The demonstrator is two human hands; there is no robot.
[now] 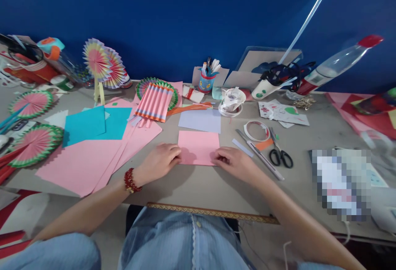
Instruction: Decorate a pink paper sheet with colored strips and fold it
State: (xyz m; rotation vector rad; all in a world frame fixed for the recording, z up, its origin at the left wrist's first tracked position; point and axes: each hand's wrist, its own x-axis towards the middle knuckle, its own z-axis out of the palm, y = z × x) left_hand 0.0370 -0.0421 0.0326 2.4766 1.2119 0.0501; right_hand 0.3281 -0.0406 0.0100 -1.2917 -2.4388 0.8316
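A pink sheet of paper (198, 146), its near edge looking folded, lies flat on the table in front of me. At its lower left corner, my left hand (159, 162) has its curled fingers closed on the edge. My right hand (235, 162) pinches the lower right corner in the same way, thumb and fingers together. Just beyond the pink sheet is a lavender sheet of paper (199, 120). Right of my right hand lie a craft knife (262, 156), a thin lavender paper strip (242, 148) and black-handled scissors (280, 152).
Large pink sheets (77, 162) and teal sheets (85, 125) spread to the left, near round paper fans (35, 144). A pleated pink paper (154, 100), a pen cup (206, 82) and a tape roll (256, 131) sit farther back. A bottle (340, 65) leans at the right.
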